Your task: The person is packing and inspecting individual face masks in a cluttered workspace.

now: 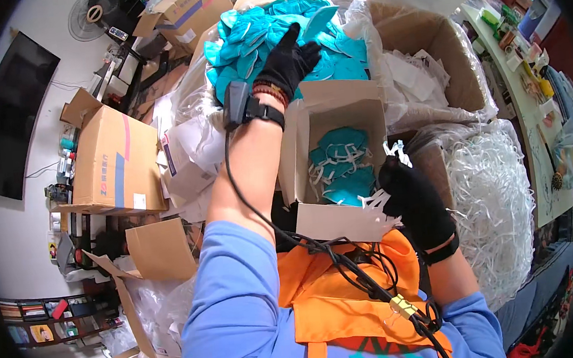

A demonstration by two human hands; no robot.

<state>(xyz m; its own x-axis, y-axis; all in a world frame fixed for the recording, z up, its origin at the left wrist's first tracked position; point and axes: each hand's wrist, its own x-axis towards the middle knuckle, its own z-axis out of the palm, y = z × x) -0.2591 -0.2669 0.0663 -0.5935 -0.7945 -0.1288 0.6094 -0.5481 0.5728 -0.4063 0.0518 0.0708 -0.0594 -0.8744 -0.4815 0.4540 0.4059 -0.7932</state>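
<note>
Two gloved hands are busy at once. My left hand (292,61) reaches far into the heap of teal masks (267,34) in the big carton ahead, fingers curled down and closing around one mask off the top. My right hand (416,202) stays near, at the right front corner of the small open box (340,167), fingers pressed together on a bunch of white ear-loop straps (379,206). Inside that box lies a shallow layer of teal masks with white loops, well below the rim, so I judge the packing only partly done; the far heap is still high. On the right a clear bag of white shredded strips (492,188) sits just beside the box. Brown cartons (111,163) stand well apart on the left.
</note>
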